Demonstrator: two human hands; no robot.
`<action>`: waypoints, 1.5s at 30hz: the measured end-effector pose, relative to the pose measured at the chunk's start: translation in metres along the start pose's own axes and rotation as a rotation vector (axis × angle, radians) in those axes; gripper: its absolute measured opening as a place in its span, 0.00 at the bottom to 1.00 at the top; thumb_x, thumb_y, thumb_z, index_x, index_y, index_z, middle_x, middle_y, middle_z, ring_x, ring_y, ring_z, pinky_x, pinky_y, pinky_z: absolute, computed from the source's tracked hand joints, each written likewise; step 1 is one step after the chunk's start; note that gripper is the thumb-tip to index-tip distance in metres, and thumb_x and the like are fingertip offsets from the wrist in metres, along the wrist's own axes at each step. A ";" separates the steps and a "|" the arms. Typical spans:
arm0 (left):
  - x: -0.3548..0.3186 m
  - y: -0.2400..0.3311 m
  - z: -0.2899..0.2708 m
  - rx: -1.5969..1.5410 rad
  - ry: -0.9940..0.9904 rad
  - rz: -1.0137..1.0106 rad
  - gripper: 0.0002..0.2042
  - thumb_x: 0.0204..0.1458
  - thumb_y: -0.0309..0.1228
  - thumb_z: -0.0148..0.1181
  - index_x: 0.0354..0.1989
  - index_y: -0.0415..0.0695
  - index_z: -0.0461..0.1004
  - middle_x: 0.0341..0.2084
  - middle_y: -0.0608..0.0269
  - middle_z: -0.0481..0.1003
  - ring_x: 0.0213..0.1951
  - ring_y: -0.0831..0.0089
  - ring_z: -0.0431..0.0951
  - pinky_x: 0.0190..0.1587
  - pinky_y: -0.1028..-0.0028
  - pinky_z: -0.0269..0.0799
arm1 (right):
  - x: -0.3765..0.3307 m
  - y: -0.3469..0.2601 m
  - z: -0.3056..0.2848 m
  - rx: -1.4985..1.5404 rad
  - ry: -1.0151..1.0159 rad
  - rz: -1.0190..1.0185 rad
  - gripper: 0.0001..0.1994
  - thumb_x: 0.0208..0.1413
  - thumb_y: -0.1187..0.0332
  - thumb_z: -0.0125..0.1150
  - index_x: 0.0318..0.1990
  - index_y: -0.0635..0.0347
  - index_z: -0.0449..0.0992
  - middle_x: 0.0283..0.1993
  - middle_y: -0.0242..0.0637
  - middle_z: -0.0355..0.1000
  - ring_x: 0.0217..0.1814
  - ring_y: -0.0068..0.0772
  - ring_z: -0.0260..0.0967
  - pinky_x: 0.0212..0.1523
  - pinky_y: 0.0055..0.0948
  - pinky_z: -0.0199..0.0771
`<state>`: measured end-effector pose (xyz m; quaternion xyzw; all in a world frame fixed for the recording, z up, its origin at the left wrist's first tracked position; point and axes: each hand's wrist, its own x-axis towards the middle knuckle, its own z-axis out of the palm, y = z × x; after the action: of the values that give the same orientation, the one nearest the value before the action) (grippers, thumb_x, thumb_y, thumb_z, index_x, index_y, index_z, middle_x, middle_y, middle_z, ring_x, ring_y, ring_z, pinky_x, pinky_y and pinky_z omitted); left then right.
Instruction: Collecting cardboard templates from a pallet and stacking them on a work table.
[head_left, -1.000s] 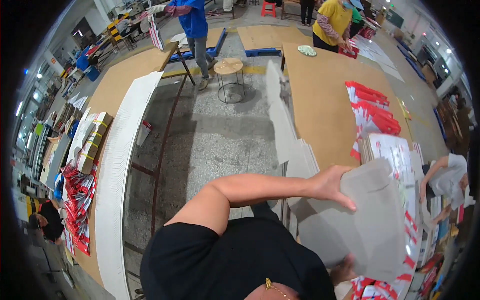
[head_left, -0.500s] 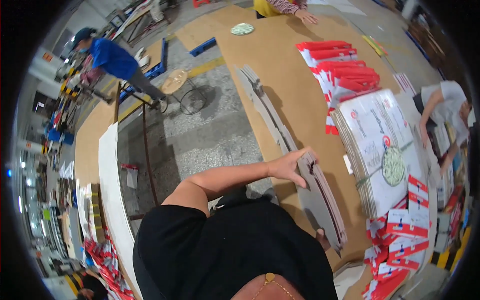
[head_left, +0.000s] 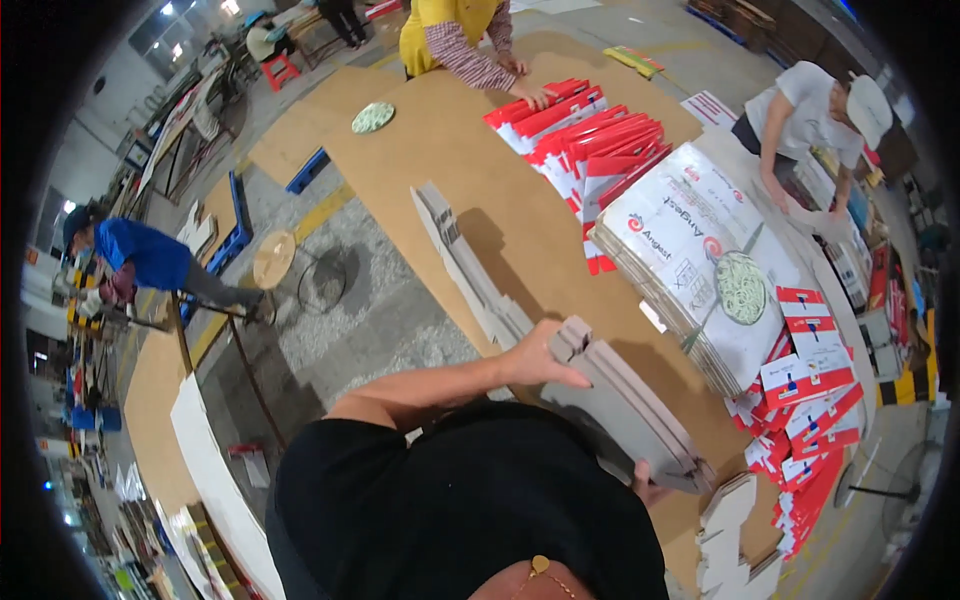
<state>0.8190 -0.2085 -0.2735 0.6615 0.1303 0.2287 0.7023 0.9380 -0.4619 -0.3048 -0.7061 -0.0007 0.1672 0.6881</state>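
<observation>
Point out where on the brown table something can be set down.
Widest: the brown tabletop between the pale green disc and the red packets. A narrower strip separates the held grey boards from the white bundle. Crowded: both ends of that bundle, with packets.

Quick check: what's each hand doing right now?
Left hand: closed, holding the far end of the grey cardboard stack.
Right hand: holding the stack's near end, its grip partly hidden.

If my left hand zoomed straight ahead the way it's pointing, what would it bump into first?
Your left hand would first push the grey cardboard stack it grips. Past that, probably the white-topped bundle, though depth is hard to judge.
</observation>
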 end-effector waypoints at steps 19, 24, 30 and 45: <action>-0.009 -0.019 0.007 -0.213 -0.154 0.022 0.31 0.32 0.28 0.72 0.48 0.39 0.64 0.38 0.62 0.72 0.43 0.74 0.71 0.45 0.74 0.67 | 0.002 0.058 -0.021 0.027 0.005 -0.038 0.40 0.45 0.69 0.65 0.63 0.58 0.44 0.60 0.46 0.52 0.59 0.40 0.53 0.59 0.37 0.54; -0.007 -0.046 0.015 -0.017 -0.046 0.041 0.30 0.27 0.32 0.74 0.44 0.46 0.68 0.37 0.63 0.73 0.40 0.73 0.73 0.43 0.72 0.69 | 0.032 0.095 -0.036 -0.384 -0.150 -0.318 0.36 0.39 0.78 0.66 0.58 0.60 0.55 0.52 0.42 0.61 0.51 0.38 0.61 0.53 0.34 0.64; -0.017 -0.043 0.012 -0.055 -0.197 -0.121 0.32 0.27 0.35 0.74 0.45 0.46 0.67 0.40 0.60 0.71 0.44 0.67 0.71 0.45 0.70 0.67 | 0.061 0.106 -0.041 -0.272 -0.446 -0.442 0.33 0.37 0.78 0.67 0.54 0.62 0.59 0.52 0.44 0.61 0.49 0.37 0.63 0.48 0.33 0.69; -0.023 -0.089 -0.086 0.599 0.168 -0.266 0.20 0.56 0.32 0.47 0.57 0.42 0.59 0.48 0.60 0.68 0.37 0.76 0.69 0.41 0.79 0.65 | 0.068 0.097 -0.011 0.290 -0.652 -0.048 0.17 0.54 0.60 0.48 0.45 0.62 0.70 0.49 0.40 0.67 0.50 0.33 0.64 0.51 0.32 0.65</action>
<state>0.7707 -0.1469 -0.3724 0.7944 0.3344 0.1403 0.4872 0.9830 -0.4617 -0.4149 -0.5105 -0.2133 0.3658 0.7484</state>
